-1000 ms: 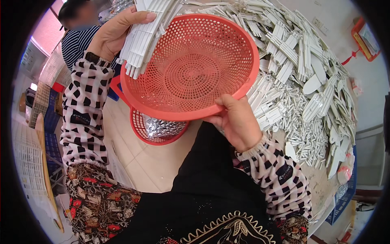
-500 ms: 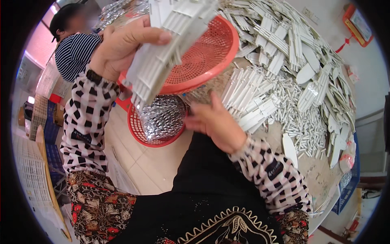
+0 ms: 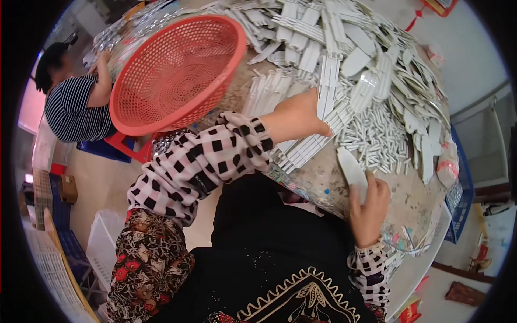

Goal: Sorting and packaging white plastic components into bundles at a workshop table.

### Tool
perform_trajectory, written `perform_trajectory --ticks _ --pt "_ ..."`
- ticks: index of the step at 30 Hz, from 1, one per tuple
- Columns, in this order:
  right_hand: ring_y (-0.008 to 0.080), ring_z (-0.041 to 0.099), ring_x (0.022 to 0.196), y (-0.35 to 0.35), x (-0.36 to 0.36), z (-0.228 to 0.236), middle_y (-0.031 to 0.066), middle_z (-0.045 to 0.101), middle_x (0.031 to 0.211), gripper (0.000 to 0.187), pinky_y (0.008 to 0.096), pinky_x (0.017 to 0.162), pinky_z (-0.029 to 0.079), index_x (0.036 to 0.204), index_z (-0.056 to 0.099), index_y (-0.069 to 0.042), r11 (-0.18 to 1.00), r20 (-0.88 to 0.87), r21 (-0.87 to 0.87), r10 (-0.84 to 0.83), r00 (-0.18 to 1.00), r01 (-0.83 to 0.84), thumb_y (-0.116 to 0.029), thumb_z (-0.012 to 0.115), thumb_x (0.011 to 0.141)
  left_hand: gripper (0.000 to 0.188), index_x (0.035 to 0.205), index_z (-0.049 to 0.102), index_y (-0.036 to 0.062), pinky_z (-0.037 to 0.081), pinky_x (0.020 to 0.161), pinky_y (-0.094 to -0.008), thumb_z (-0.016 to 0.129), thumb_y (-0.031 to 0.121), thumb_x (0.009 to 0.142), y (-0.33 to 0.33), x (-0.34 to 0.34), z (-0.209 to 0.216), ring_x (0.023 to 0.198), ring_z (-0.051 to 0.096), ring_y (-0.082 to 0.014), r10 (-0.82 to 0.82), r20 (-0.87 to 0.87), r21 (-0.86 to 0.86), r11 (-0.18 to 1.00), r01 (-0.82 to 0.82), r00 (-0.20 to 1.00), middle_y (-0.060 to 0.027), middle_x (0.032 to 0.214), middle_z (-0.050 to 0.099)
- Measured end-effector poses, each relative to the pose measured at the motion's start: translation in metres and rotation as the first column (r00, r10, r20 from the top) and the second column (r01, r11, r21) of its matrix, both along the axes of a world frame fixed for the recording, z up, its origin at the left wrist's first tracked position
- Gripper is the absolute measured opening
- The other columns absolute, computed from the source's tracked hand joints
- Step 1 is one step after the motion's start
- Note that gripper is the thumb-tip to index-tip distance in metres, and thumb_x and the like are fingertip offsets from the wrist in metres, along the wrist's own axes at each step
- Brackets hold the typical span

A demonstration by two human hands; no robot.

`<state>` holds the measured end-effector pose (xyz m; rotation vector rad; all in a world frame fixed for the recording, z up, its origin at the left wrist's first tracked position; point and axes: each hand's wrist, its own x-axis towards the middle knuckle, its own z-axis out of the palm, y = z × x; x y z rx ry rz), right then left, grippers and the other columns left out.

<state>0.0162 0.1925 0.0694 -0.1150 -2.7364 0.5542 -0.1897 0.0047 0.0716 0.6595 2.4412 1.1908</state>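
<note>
Left hand (image 3: 299, 114): moved from before basket (image 3: 180, 83) to strips (image 3: 309, 149) on table (image 3: 401, 207); thumb across strips, fingers hidden, grip cannot be told. Right hand (image 3: 369, 210): was empty, fingers spread; now thumb and fingers closed about near end of paddle (image 3: 353, 168), on table. Bare table between paddle and near edge; basket tilted, well left of paddle. Strips: white, ribbed, long. Paddle: white, flat, rounded. Pegs (image 3: 377, 137): short, white, heaped. Basket: red, round, perforated.

Beyond my lap (image 3: 247, 215), my left hand (image 3: 300, 116) reaches out, thumb extended; right of my lap, my right hand (image 3: 370, 212) bends its fingers.
</note>
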Motion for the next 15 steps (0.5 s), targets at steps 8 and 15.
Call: perform_trajectory --ticks 8,15 --pt "0.0356 0.050 0.092 0.024 0.011 -0.033 0.0186 0.051 0.101 0.052 0.0432 0.082 0.041 0.126 0.054 -0.002 0.994 0.121 0.096 -0.061 0.991 0.049 -0.021 0.071 0.081 0.062 0.112 0.043 -0.0027 0.051 0.079 -0.0469 0.077 0.029 0.071 0.049 0.018 0.010 0.090 0.065 -0.0411 -0.072 -0.111 -0.350 0.936 0.029 0.991 -0.0244 0.094 0.066" --pt "0.0345 0.049 0.095 0.020 -0.006 -0.042 0.0185 0.050 0.104 0.055 0.0443 0.082 0.039 0.130 0.053 -0.009 0.989 0.076 0.142 0.025 0.997 -0.036 -0.032 0.068 0.083 0.060 0.111 0.048 -0.0015 0.050 0.076 -0.0475 0.074 0.034 0.071 0.058 0.034 0.008 0.086 0.065 -0.0401 -0.014 -0.214 -0.421 0.903 -0.079 0.977 -0.0212 0.092 0.066"
